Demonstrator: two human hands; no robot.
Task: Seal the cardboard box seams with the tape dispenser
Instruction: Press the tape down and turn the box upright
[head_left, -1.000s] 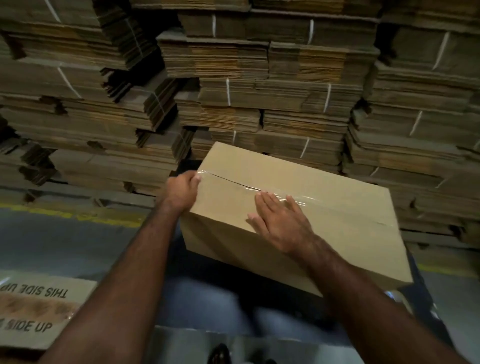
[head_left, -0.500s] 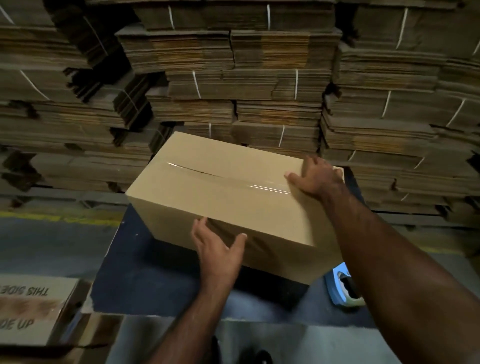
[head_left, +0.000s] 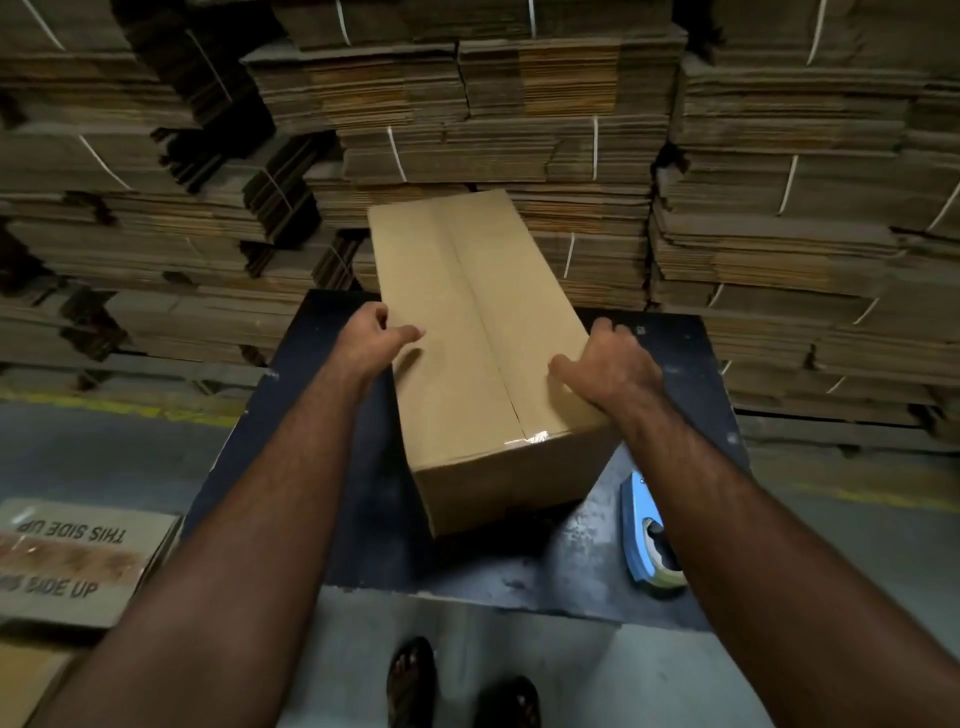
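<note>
Both arms stretched forward over the dark counter (head_left: 322, 467). Left hand (head_left: 371, 340) clasping the left top edge of the cardboard box (head_left: 467, 332), thumb lying across the top face, fingers curled down the side. Right hand (head_left: 608, 366) clasping the right top edge likewise, thumb on top, fingers wrapped over the edge. Standing lengthwise on the counter, centre seam (head_left: 480, 312) running away from the viewer, a shiny bit of clear tape (head_left: 532, 438) at its near end. Blue tape dispenser (head_left: 647, 535) lying on the counter beside the right forearm, untouched. On a printed carton (head_left: 78, 561) at lower left, readable upside down: "THIS SIDE UP".
</note>
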